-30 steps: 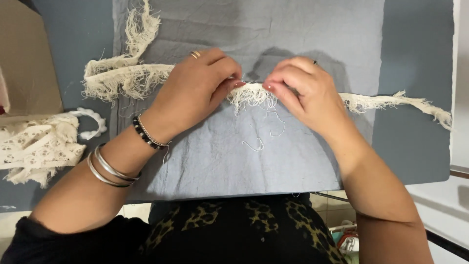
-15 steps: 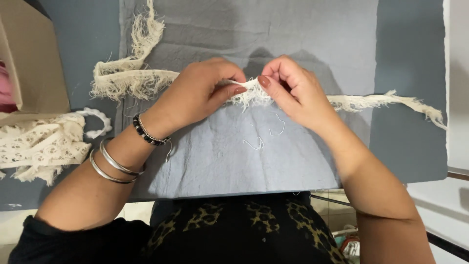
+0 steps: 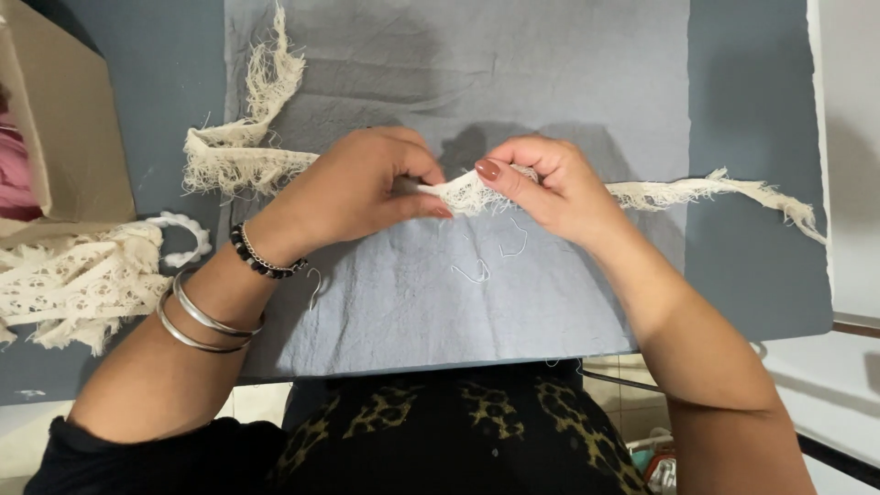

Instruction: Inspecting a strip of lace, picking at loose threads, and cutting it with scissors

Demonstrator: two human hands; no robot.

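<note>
A long cream frayed fringe strip (image 3: 678, 192) runs across a grey cloth (image 3: 513, 82) spread on the table. My left hand (image 3: 353, 192) and my right hand (image 3: 541, 188) both pinch the strip near its middle, fingertips almost touching, lifting it slightly off the cloth. The strip's left part (image 3: 243, 156) bunches and curls upward; its right end trails off toward the table's right edge. A few loose pale threads (image 3: 477, 270) lie on the cloth just below my hands.
A heap of cream lace trim (image 3: 73, 284) lies at the left. Behind it stands a cardboard box (image 3: 64, 137) with pink material inside. The blue-grey table surface (image 3: 752, 266) ends at the right, beside a white surface (image 3: 852, 137).
Both hands have lifted slightly and drawn the strip's middle off the cloth. The view has shifted a little, and small loose threads now show on the cloth below the hands.
</note>
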